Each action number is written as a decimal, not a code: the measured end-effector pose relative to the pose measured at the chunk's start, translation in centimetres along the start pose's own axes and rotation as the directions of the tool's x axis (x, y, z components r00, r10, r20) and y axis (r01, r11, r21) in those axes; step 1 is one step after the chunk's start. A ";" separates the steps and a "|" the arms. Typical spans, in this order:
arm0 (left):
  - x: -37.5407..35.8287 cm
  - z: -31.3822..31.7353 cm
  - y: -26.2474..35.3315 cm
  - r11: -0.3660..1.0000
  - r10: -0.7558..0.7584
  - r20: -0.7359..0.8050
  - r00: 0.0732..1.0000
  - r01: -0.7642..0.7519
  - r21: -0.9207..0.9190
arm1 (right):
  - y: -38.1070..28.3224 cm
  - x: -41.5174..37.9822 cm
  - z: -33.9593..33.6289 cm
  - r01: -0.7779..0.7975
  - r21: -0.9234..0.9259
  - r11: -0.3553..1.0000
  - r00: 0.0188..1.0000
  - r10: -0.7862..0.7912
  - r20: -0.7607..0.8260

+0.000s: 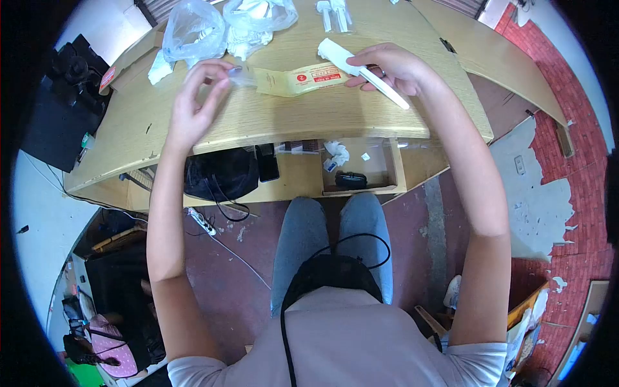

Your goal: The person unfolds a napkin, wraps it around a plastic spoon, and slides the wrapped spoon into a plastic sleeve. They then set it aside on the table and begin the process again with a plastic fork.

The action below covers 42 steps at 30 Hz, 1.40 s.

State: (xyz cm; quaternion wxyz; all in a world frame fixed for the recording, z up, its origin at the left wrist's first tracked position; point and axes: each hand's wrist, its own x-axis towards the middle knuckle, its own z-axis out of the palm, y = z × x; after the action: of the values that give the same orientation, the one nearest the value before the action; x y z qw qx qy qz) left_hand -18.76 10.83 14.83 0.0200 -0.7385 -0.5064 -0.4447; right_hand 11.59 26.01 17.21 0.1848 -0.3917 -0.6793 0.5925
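Note:
My right hand [390, 68] is closed around a white plastic utensil [387, 89], its pale handle pointing down to the right. White folded tissue [335, 53] covers the utensil's other end. Below it, a yellow packet with red print [300, 80] stretches across the desk, one end near my right fingertips. At the packet's left end is a clear plastic wrapper [242, 76]. My left hand [203, 97] has its fingers curled at that clear plastic, apparently pinching its edge. The exact contact is hard to make out.
Two plastic bags with white contents [193, 32] [258, 19] stand at the desk's back left. Wrapped white utensils [334, 16] lie behind. Below the desktop [309, 122] are a black bag [222, 174] and an open drawer [380, 184]. Another person [113, 345] is at lower left.

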 end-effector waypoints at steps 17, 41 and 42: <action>-1.2 -1.4 1.2 0.990 -0.079 -0.071 0.994 0.070 -0.120 | -0.1 -0.2 0.2 0.014 -0.014 1.000 1.000 -0.014 -0.022; -10.5 -3.3 17.2 0.702 -0.147 0.534 0.833 0.468 -0.537 | -1.7 -8.6 0.2 0.292 0.227 0.929 0.941 -0.321 0.106; -10.2 -2.4 17.4 0.700 -0.145 0.537 0.831 0.470 -0.538 | -0.9 -10.4 0.8 0.289 0.309 0.906 0.939 -0.331 0.094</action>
State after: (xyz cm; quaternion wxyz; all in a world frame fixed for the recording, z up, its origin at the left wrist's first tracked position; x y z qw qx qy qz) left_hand -7.89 -6.24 16.64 -0.4336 -0.6823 -0.4293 -0.4027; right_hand 17.18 17.67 20.09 0.2827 -0.2032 -0.6499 0.6756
